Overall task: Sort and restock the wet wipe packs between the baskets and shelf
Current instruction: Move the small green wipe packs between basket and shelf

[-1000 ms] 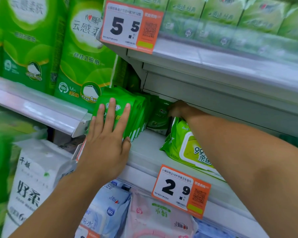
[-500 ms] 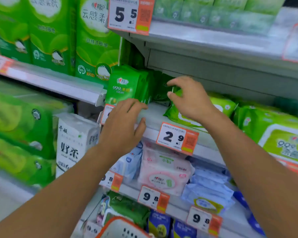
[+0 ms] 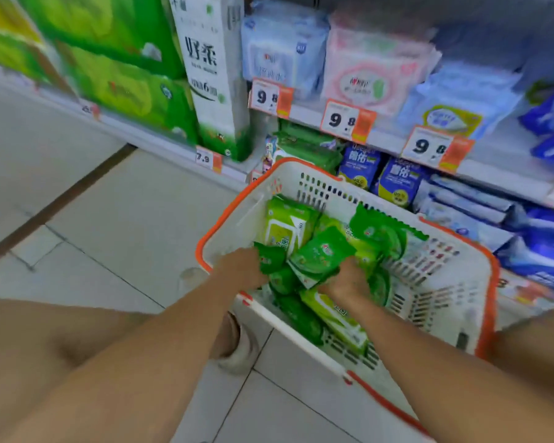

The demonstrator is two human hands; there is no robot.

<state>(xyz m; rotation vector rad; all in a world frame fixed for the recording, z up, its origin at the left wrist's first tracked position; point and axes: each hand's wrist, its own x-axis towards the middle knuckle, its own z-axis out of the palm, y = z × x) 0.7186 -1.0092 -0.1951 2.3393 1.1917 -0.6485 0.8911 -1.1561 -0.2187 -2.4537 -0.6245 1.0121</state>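
A white basket with an orange rim (image 3: 301, 177) stands on the floor in front of the low shelves and holds several green wet wipe packs. My left hand (image 3: 242, 268) is down inside it and grips a small dark green pack (image 3: 269, 259). My right hand (image 3: 349, 282) is in the basket too, with its fingers round another small green pack (image 3: 320, 255). Larger light green packs (image 3: 285, 223) lie under and around both hands. The frame is blurred, so the finger positions are only roughly visible.
Shelves with price tags (image 3: 346, 121) carry blue and pink packs (image 3: 371, 78) above the basket. Tall tissue packs (image 3: 211, 75) stand to the left. Grey tiled floor (image 3: 93, 203) spreads to the left, with my foot (image 3: 237, 346) next to the basket.
Both hands left the upper shelf, where they were at the green packs, and dropped into the basket on the floor. The view swung down with them.
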